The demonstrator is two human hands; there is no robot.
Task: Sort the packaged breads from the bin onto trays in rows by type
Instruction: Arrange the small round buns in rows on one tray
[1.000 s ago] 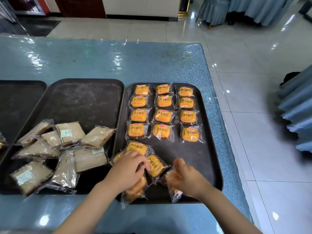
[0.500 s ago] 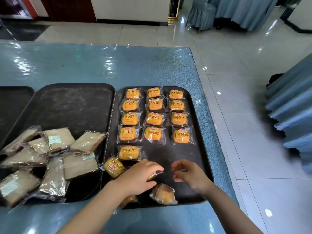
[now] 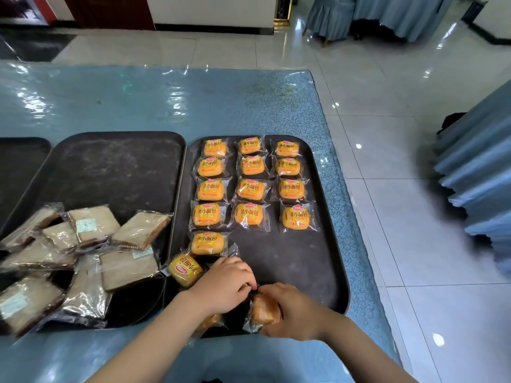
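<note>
Step in hand: filling fifth row of yellow wrapped small buns on right dark oval tray (image 3: pixel 329 261).

Right hand (image 3: pixel 296 310) grip curled round clear-wrapped golden bun (image 3: pixel 264 310) at tray's near edge. Left hand (image 3: pixel 224 286) fingers curled, touching same wrapper; whether it pinches, cannot tell.

Row has one bun laid (image 3: pixel 208 243); loose yellow bun (image 3: pixel 184 269) tilted at tray's left rim.

Next, likely: flip held bun label-up, set beside laid one, in line with middle column.

Flat tan wrapped bread slices (image 3: pixel 138 230) heaped on middle tray, unsorted.

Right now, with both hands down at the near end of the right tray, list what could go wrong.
1. The clear-wrapped brown bun gripped by the right hand sits near the black tray's near rim; it might slide off.
2. The left hand may nudge the tilted yellow bun packet, or disturb the fifth-row yellow packet behind it.
</note>
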